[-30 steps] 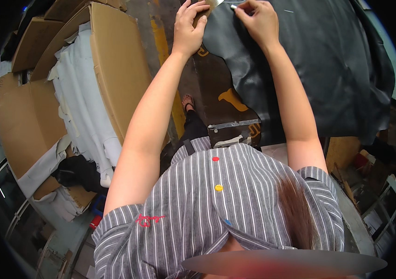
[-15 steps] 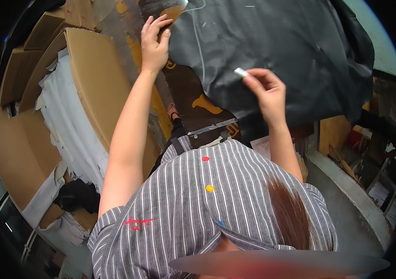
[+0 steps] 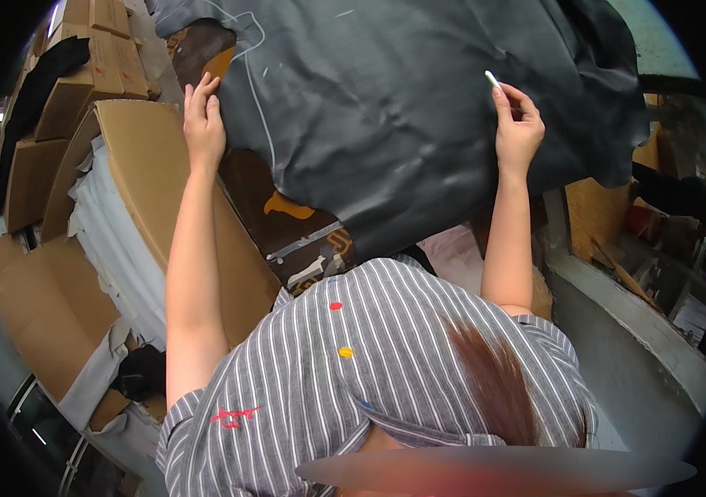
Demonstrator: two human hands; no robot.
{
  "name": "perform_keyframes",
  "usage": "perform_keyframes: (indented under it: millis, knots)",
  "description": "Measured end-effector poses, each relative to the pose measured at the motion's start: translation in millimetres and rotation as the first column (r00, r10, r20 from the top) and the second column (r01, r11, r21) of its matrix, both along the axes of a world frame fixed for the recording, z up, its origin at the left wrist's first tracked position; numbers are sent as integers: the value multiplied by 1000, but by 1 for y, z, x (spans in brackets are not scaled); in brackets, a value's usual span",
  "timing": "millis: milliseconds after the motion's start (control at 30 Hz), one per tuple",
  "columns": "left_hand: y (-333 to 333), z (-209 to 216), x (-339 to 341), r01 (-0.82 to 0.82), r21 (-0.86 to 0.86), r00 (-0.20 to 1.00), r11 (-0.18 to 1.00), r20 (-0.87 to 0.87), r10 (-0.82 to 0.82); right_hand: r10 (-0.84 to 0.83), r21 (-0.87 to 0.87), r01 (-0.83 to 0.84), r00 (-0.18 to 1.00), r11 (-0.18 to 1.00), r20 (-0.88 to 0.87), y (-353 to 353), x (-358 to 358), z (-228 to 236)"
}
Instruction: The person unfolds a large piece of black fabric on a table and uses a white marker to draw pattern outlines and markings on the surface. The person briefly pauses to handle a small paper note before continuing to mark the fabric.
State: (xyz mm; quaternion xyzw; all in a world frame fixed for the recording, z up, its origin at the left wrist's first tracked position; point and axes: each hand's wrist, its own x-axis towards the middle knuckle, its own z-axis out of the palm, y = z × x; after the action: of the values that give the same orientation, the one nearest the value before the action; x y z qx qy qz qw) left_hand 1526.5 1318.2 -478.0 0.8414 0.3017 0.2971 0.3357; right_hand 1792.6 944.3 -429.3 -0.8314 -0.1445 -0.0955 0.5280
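Right hand [image 3: 520, 131]: thumb and fingers pinched on one short white stick [image 3: 492, 79], chalk-like, tip pointing up and away from the wrist; held over the black sheet [image 3: 386, 124], contact not certain. Left hand [image 3: 205, 128]: grasping nothing visible, fingers loosely parted at the sheet's left edge. Sheet: leather-like, creased, spread in front of the person over a brown board [image 3: 247, 178]; one pale line [image 3: 261, 108] running inside its left border. Step, as judged: marking out, between strokes. Next stroke, as judged, calls for the tip lowered onto the surface, the left hand steadying supple material against drag. At left: open cardboard box [image 3: 150, 166], containing pale sheets [image 3: 113, 219].
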Motion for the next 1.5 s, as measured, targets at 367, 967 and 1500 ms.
perform_keyframes:
  millis: [367, 967, 1500]
  knots:
    - [-1, 6, -7, -28, 273, 991, 962, -120, 62, 355, 166, -315, 853, 935, -381, -67, -65, 49]
    - [-9, 0, -4, -117, 160, 989, 980, -65, 129, 25, -244, -611, 396, 753, -918, -261, -192, -153]
    - [-8, -4, -11, -130, 193, 991, 973, -4, 133, 46, -230, -539, 450, 810, -892, -239, -189, -168]
